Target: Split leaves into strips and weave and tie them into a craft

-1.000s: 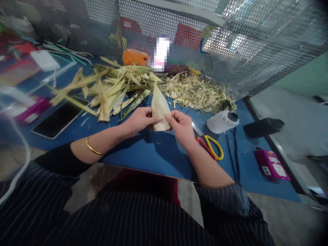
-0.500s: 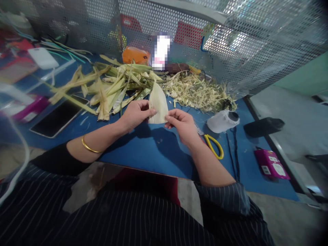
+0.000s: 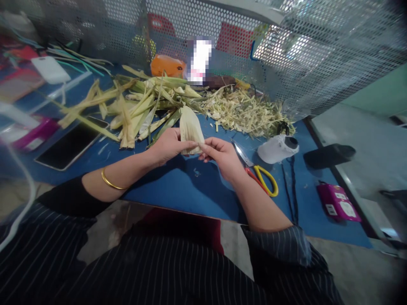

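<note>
A pale corn husk piece stands upright between my two hands, its pointed end up and its lower part gathered in fine folds. My left hand pinches it from the left, thumb laid across the front. From the right, my right hand grips the lower edge between thumb and fingertips. The thumbs nearly meet at the husk. To the right of my right hand lie scissors with red and yellow handles. Behind my hands is a heap of long husks, and beside it a pile of shredded husk bits.
On the blue table a dark phone lies at left. A white-wrapped roll, a black cylinder and a purple pack stand at right. A perforated metal screen rises behind; an orange packet rests near it.
My hands have come closer together, and the husk's lower part is now bunched in folds where it was flat. The husk has shifted slightly left, and more of the scissors shows.
</note>
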`<action>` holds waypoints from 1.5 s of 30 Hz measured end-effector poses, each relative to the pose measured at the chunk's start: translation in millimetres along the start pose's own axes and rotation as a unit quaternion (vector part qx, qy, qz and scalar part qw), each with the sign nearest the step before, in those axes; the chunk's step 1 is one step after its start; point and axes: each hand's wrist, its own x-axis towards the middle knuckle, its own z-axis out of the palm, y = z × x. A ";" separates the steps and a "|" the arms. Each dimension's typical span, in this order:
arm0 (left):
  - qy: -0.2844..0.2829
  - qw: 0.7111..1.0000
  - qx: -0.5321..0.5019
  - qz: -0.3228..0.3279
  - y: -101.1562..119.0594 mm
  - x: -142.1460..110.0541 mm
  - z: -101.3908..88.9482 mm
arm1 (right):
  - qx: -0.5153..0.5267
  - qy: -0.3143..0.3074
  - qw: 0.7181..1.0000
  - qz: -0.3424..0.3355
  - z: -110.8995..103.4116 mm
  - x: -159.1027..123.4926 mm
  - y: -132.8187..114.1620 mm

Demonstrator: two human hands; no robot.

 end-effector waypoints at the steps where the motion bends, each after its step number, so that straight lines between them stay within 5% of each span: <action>1: -0.001 1.000 0.004 0.000 -0.2 -0.1 -0.1 | -0.009 0.001 1.000 -0.002 0.3 0.1 0.8; 7: -0.046 0.999 -0.012 -0.006 0.0 -0.9 0.8 | -0.036 0.021 0.999 -0.009 2.4 1.0 3.9; 24: -0.062 0.998 0.001 -0.021 -0.1 -2.4 2.7 | -0.043 -0.006 0.999 0.001 4.5 3.5 12.5; 35: -0.096 0.994 -0.016 -0.055 1.5 -2.6 2.7 | 0.109 -0.088 0.980 0.140 -2.4 4.5 14.0; 45: -0.125 0.990 -0.019 -0.060 1.3 -3.7 0.4 | 0.132 -0.129 0.969 0.167 -5.1 4.2 14.9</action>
